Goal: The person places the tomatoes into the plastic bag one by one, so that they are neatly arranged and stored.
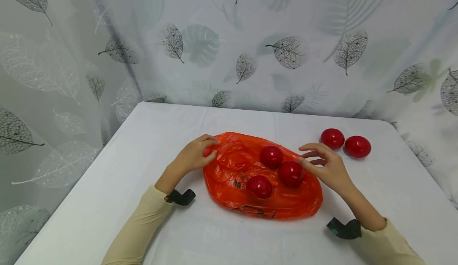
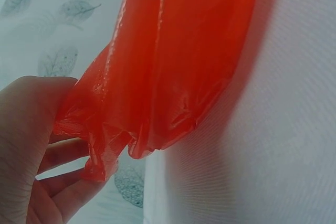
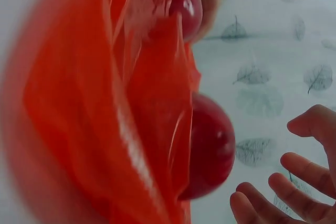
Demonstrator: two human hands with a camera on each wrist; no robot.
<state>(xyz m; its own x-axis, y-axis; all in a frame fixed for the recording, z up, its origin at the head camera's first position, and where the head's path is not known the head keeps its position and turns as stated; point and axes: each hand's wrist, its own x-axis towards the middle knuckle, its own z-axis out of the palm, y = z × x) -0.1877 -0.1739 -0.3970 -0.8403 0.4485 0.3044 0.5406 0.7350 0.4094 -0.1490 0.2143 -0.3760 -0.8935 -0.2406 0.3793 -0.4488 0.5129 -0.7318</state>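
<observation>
A thin orange-red plastic bag [image 1: 229,193] lies spread on the white table with three glossy red balls on it: a rear ball [image 1: 271,156], a right ball [image 1: 291,173] and a front ball [image 1: 259,186]. At the bag's left edge, my left hand [image 1: 195,153] holds the gathered film between thumb and fingers. My right hand [image 1: 327,167] hovers by the bag's right edge, its fingers spread and slightly bent beside the right ball. The right wrist view shows these fingers [image 3: 299,182] apart from the ball [image 3: 210,148] and holding nothing.
Two more red balls, one nearer the bag [image 1: 332,138] and one farther right [image 1: 358,146], sit behind my right hand on the table [image 1: 171,126]. A leaf-patterned curtain [image 1: 250,38] hangs behind the table and along its sides.
</observation>
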